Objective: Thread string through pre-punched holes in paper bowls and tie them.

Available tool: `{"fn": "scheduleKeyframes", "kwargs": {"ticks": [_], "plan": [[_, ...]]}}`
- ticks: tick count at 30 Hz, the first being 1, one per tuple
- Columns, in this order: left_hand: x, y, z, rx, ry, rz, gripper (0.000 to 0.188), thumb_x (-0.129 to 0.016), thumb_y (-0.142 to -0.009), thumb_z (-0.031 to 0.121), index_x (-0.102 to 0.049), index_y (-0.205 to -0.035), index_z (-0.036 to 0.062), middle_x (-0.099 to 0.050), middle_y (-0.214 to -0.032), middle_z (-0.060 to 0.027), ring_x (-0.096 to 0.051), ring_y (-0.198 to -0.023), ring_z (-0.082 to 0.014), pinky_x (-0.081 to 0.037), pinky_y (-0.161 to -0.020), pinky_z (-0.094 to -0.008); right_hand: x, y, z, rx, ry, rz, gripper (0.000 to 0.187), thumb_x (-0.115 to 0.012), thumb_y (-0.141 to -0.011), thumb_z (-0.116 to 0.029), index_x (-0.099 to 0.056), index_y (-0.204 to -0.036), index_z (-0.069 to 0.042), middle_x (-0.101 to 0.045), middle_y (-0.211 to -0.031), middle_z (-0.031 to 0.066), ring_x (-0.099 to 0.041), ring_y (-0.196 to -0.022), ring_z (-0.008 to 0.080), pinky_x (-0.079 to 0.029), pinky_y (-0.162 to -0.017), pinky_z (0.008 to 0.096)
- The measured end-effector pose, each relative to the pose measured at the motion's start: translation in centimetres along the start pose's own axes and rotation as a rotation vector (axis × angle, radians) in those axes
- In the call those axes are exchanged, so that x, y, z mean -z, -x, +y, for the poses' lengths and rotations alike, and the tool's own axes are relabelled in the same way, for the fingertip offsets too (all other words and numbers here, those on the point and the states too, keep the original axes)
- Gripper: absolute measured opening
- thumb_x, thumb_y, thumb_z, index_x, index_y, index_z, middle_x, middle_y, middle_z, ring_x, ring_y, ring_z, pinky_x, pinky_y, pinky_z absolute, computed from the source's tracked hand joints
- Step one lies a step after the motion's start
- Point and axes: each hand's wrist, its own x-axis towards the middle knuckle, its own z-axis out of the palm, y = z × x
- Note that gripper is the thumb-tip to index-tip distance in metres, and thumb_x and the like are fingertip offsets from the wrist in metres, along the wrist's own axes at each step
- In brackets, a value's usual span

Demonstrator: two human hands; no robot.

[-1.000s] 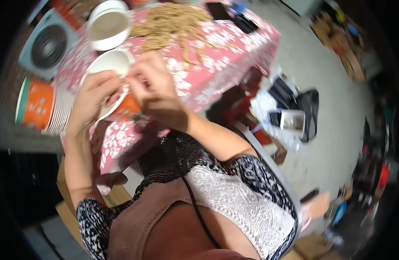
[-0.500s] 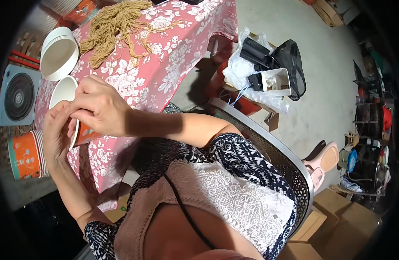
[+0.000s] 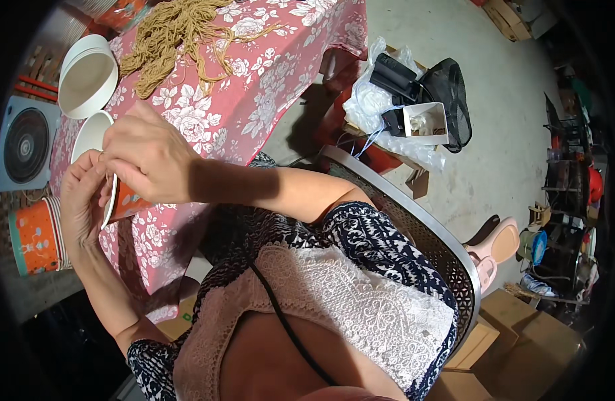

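Observation:
An orange paper bucket (image 3: 127,202) with a white rim and pale inside is tilted on its side at the table's left edge, between my hands. My left hand (image 3: 83,190) is closed at its rim, thumb and fingers pinched together. Over the bucket lies my right hand (image 3: 150,157), its fingers bent and pressed against the rim beside the left fingertips. The fingertips overlap, so anything small between them is hidden. Beyond them rests a stack of white-lined paper buckets (image 3: 90,83), mouths facing me. A loose bundle of tan yarn (image 3: 170,50) is spread on the table.
A pink flowered cloth covers the table (image 3: 254,87). At the left are stacked orange buckets (image 3: 37,237) and a light-blue square appliance with a round dark face (image 3: 23,146). A metal-rimmed chair (image 3: 414,220), cardboard boxes (image 3: 515,341) and pink sandals (image 3: 498,250) stand rightward.
Both hands and the bucket have shifted slightly left in the picture, along with the table things. My right fingers have moved a little at the rim; the hold on the bucket continues.

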Motion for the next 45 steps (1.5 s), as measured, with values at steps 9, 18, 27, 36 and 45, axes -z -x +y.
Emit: {"fn": "scheduleKeyframes", "kwargs": {"ticks": [9, 18, 27, 36, 45], "plan": [[0.1, 1.1, 0.1, -0.054, -0.192, 0.13, 0.012, -0.064, -0.093, 0.014, -0.058, -0.089, 0.0042, -0.051, -0.071, 0.0062, -0.039, -0.056, 0.0002, -0.028, -0.051, -0.0159, 0.2, -0.9, 0.6, 0.047, 0.119, -0.146, 0.01, -0.061, -0.075, 0.0, -0.057, -0.085, -0.002, -0.056, -0.086, 0.014, -0.051, -0.086, 0.0338, -0.041, -0.082, 0.0423], [-2.6, 1.6, 0.8, -0.347, -0.611, 0.186, 0.014, -0.063, -0.09, 0.013, -0.062, -0.093, -0.0006, -0.059, -0.08, 0.0007, -0.054, -0.075, -0.0055, -0.045, -0.063, -0.0216, 1.4, -2.3, 0.4, 0.103, 0.176, -0.322, 0.019, -0.054, -0.074, 0.004, -0.062, -0.091, -0.001, -0.062, -0.101, 0.0158, -0.055, -0.097, 0.0349, -0.045, -0.086, 0.0428], [-4.1, 2.5, 0.2, -0.468, -1.015, 0.419, 0.016, -0.064, -0.087, 0.016, -0.057, -0.085, 0.0016, -0.062, -0.072, -0.0192, -0.062, -0.068, -0.0386, -0.049, -0.06, -0.0416, 1.3, -2.6, -0.7, 0.001, 0.138, -0.385, 0.016, -0.058, -0.078, 0.007, -0.062, -0.092, 0.0, -0.06, -0.098, 0.0156, -0.053, -0.091, 0.0332, -0.046, -0.081, 0.0399], [-4.4, 2.1, -0.1, -0.632, -0.891, 0.491, 0.009, -0.066, -0.086, 0.01, -0.062, -0.087, 0.0027, -0.064, -0.073, -0.0144, -0.064, -0.064, -0.0282, -0.049, -0.057, -0.0344, 1.6, -3.1, -0.4, -0.265, -0.042, -0.432, 0.013, -0.056, -0.087, 0.002, -0.065, -0.097, 0.004, -0.059, -0.1, 0.0164, -0.055, -0.097, 0.0317, -0.045, -0.085, 0.0382], [-4.4, 2.1, -0.1, -0.762, -0.914, 0.466, 0.007, -0.067, -0.084, 0.006, -0.065, -0.09, 0.0032, -0.067, -0.077, -0.0123, -0.067, -0.068, -0.0261, -0.052, -0.06, -0.0315, 2.2, -3.3, -0.1, -0.357, -0.171, -0.516, 0.012, -0.059, -0.088, -0.002, -0.064, -0.096, 0.004, -0.059, -0.102, 0.0146, -0.056, -0.099, 0.0273, -0.046, -0.086, 0.0349]]}}
